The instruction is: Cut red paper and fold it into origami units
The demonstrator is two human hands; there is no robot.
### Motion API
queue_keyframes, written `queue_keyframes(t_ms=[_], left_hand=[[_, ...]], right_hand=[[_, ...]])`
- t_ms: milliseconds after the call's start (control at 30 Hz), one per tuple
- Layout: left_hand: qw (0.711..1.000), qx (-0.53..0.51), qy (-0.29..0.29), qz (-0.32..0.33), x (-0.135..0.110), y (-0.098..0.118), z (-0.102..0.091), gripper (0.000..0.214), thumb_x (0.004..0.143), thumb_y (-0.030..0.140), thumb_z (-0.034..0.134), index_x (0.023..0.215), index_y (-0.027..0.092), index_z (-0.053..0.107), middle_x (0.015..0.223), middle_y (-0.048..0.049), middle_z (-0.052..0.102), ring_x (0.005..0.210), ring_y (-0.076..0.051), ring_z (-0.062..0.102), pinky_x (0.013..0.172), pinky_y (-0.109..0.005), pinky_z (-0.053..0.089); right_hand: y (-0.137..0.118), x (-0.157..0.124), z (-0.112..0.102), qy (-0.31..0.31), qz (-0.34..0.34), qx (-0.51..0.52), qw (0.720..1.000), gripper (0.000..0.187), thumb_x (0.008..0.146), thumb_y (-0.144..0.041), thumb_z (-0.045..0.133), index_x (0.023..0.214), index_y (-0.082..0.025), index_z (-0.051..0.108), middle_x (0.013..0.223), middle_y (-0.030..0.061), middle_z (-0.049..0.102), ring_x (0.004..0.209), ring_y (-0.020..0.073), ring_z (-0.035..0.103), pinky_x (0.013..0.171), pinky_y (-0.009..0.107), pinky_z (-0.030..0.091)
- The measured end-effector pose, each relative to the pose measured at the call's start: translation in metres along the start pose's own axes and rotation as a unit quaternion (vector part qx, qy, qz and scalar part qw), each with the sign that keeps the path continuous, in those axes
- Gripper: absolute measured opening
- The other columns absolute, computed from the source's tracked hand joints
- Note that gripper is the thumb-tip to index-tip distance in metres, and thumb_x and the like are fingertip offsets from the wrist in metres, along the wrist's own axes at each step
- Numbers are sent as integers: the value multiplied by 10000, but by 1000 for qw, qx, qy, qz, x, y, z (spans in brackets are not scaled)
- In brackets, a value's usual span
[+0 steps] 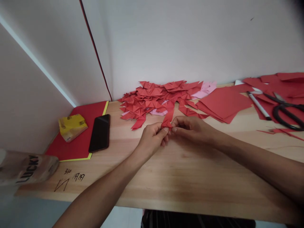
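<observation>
Between my two hands is a piece of folded red paper [167,123], held just above the wooden tabletop. My left hand [154,134] pinches its lower left part between thumb and fingers. From the right, the fingertips of my right hand [190,128] close on its other edge. Part of the paper is hidden behind the fingers. Behind my hands lies a heap of folded red paper pieces [152,98], with a few pink ones [206,88] among them. To the right of the heap rests a stack of flat red paper squares [225,103].
Scissors [288,110] with black handles, a white pen [259,106] and more red paper [285,84] lie at the right. At the left are a phone [99,133], a yellow packet [72,126] on red sheets [73,155], and a bottle [28,167] marked LUCKY.
</observation>
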State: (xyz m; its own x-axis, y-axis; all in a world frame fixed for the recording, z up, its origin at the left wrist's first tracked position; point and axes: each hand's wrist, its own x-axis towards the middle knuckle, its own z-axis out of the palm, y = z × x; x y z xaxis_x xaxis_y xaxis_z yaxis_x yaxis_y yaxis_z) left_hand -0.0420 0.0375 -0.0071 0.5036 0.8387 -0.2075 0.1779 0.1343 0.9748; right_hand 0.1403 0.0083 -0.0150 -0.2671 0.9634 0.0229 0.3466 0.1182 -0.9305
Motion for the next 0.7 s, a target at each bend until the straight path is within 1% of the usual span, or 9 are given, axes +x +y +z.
queue_keyframes(t_ms=[67, 167, 267, 333, 400, 500, 567, 700], left_hand=[[1000, 9, 1, -3, 0, 0, -1, 177, 844, 226, 538, 686, 150, 555, 517, 39, 540, 391, -51, 438, 437, -179, 326], [999, 44, 5, 16, 0, -2, -2, 185, 846, 228, 547, 680, 148, 561, 519, 40, 539, 406, -52, 452, 453, -179, 342], [998, 60, 5, 31, 1, -4, -2, 190, 858, 228, 535, 687, 149, 563, 521, 43, 534, 410, -51, 451, 457, -178, 343], [999, 46, 3, 22, 1, -4, -1, 189, 869, 212, 510, 697, 151, 558, 521, 46, 529, 403, -49, 442, 448, -176, 336], [1000, 20, 0, -1, 1, -2, 1, 201, 883, 203, 475, 702, 154, 546, 522, 46, 526, 394, -50, 434, 434, -176, 330], [1000, 3, -7, -24, 1, 1, 1, 232, 905, 231, 446, 705, 157, 536, 514, 46, 515, 385, -53, 431, 422, -177, 325], [1000, 24, -9, -11, 0, 1, 0, 245, 907, 269, 460, 704, 156, 536, 511, 45, 511, 390, -54, 433, 429, -178, 331], [995, 83, -8, 57, 0, -5, -2, 237, 898, 306, 481, 720, 161, 537, 535, 45, 515, 423, -55, 449, 454, -178, 340]], right_hand=[[-3, -1, 2, 17, 2, -26, 1000, 175, 852, -351, 565, 782, -193, 538, 702, -18, 558, 618, 117, 490, 554, 255, 356], [-6, -2, 5, 43, 1, -59, 997, 178, 840, -328, 572, 741, -198, 499, 660, -34, 499, 592, 109, 440, 529, 249, 329], [-4, -1, 5, 36, -8, -61, 997, 156, 846, -298, 552, 739, -200, 495, 652, -37, 491, 589, 109, 434, 530, 251, 322], [-2, -1, 3, 22, -12, -53, 998, 141, 856, -296, 543, 759, -197, 517, 683, -27, 527, 609, 113, 458, 550, 255, 337], [1, 0, 1, 12, -8, -44, 999, 139, 870, -308, 536, 789, -195, 538, 708, -21, 551, 621, 115, 473, 562, 257, 349], [2, 1, 0, 10, 11, -37, 999, 154, 884, -327, 525, 799, -199, 535, 688, -25, 543, 602, 114, 465, 546, 258, 338], [0, 1, 1, 20, 19, -41, 999, 168, 879, -332, 528, 773, -202, 513, 664, -32, 519, 592, 113, 452, 531, 256, 321], [-5, 0, 4, 39, 6, -68, 997, 233, 864, -345, 549, 701, -202, 465, 650, -36, 468, 594, 109, 421, 531, 256, 310]])
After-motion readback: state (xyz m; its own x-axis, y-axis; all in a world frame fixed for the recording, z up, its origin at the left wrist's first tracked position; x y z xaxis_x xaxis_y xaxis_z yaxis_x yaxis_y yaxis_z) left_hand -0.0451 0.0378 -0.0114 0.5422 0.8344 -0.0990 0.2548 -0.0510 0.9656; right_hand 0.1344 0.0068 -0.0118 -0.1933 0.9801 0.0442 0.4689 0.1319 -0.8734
